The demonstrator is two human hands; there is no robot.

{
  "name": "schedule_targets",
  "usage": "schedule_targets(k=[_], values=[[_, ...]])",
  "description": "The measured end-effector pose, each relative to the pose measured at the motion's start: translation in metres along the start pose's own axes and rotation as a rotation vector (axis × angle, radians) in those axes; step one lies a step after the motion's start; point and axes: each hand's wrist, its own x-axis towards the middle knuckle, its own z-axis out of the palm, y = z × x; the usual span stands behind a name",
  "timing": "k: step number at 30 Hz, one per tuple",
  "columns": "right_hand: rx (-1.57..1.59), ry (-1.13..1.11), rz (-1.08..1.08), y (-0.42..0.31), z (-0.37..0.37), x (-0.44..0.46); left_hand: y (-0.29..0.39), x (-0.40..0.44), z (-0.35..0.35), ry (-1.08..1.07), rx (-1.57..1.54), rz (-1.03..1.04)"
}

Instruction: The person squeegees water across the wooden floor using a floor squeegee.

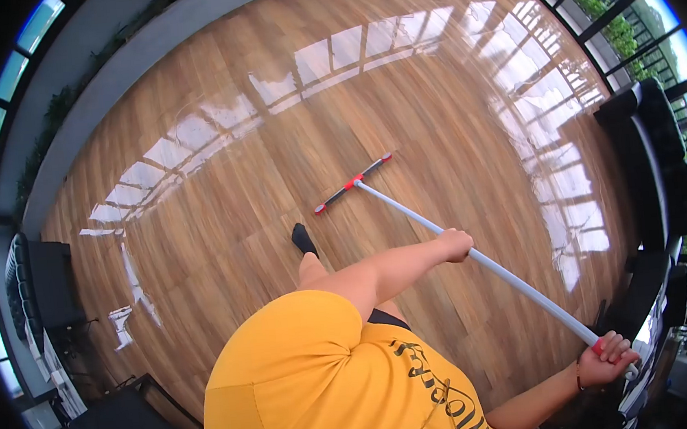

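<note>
1. Our left hand [456, 245] is wrapped around the pole [530, 290] mid-length; our right hand [606, 360], its near end.
2. Squeegee head [353, 183] meets floor [250, 178] at the pole's far end: we seem mid-wipe.
3. Next stroke likely needs steady pressure.

We see a floor squeegee [500, 271] in one piece, its long, slim, dark head [372, 170] tipped with red and grey at both ends and joined at its middle by a red socket [353, 183] to a straight, pale grey pole [409, 211]. We find the head lying aslant on the wooden floor [219, 193], well in from the edges, its right end nearer the far edge than its left, while the pole slopes back toward the near right corner
</note>
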Motion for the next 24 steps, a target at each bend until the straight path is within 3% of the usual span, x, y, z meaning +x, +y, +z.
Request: schedule_targets(k=[6,10,13,16,17,19,22,24], values=[[0.119,-0.042,0.042,0.118,0.132,0.010,-0.145,-0.056,-0.091,0.144,-0.035,-0.106],[0.205,-0.153,0.111,0.212,0.249,0.022,-0.264,-0.097,-0.157,0.377,-0.041,-0.218],[0.264,-0.185,0.186,0.284,0.347,0.008,-0.361,-0.151,-0.210,0.611,-0.022,-0.234],[0.322,-0.156,0.336,0.361,0.441,-0.045,-0.475,-0.226,-0.256,0.699,0.094,-0.310],[0.319,-0.205,0.381,0.383,0.466,-0.068,-0.518,-0.253,-0.261,0.721,0.146,-0.360],[0.230,-0.258,0.410,0.412,0.511,-0.126,-0.593,-0.305,-0.259,0.618,0.249,-0.750],[0.212,-0.381,0.446,0.405,0.528,-0.152,-0.589,-0.344,-0.290,0.582,0.368,-0.766],[0.251,-0.318,0.466,0.390,0.505,-0.113,-0.549,-0.317,-0.309,0.427,0.294,-0.513]])
